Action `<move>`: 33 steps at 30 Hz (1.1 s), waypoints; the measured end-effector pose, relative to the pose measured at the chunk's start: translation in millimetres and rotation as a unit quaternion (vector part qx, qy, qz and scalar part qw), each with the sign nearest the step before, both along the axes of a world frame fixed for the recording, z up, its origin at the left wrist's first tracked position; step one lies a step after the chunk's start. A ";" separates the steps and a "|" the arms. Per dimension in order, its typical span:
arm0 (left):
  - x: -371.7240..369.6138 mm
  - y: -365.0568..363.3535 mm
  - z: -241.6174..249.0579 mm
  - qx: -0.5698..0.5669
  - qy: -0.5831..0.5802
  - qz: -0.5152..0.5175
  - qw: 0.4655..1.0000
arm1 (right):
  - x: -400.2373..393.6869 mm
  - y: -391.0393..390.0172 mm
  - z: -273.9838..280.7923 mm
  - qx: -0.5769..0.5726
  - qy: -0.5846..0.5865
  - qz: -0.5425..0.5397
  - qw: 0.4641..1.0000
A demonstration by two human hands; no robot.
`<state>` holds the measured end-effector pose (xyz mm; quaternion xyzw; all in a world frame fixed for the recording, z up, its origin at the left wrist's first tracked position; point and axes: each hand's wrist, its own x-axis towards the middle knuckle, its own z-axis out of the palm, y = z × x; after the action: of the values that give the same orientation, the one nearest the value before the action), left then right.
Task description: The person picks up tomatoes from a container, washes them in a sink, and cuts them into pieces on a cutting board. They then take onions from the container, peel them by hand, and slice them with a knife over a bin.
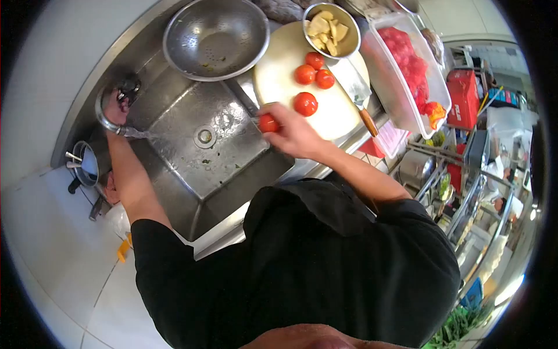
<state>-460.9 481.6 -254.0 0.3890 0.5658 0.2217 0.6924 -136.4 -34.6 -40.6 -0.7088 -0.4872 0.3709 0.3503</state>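
Observation:
My left hand is closed at the dark handle of the faucet, at the left of the metal sink. Water runs from the spout into the basin. Over the sink's right edge, my right hand grips a red tomato between thumb and fingers. Beside it lies a round cutting board with several tomatoes on it. A cleaver with a wooden handle rests at the board's right side. At the board's top stands a metal bowl of pale sliced pieces.
A metal colander sits at the sink's far edge. To the right is a white bin with red net bags. A pot with utensils stands left of the sink. Shelves with containers are at the far right, where people are partly visible.

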 end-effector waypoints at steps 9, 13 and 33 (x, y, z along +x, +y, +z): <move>26.0 -70.7 -9.4 0.283 -0.048 0.100 0.953 | 69.6 -90.1 -69.6 0.008 -0.248 -0.237 0.939; 105.5 -229.3 54.8 0.404 0.219 0.138 0.878 | 77.0 -93.9 -57.9 0.071 -0.145 -0.283 0.946; 316.1 -568.3 121.5 0.234 -0.125 -0.226 0.937 | 191.8 -256.2 -5.7 -0.107 -0.140 -0.249 0.952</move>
<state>-144.7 -86.8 -132.5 0.6270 0.3043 0.2326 0.6783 55.5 -290.9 -46.3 -0.8856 -0.2973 0.2185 0.2820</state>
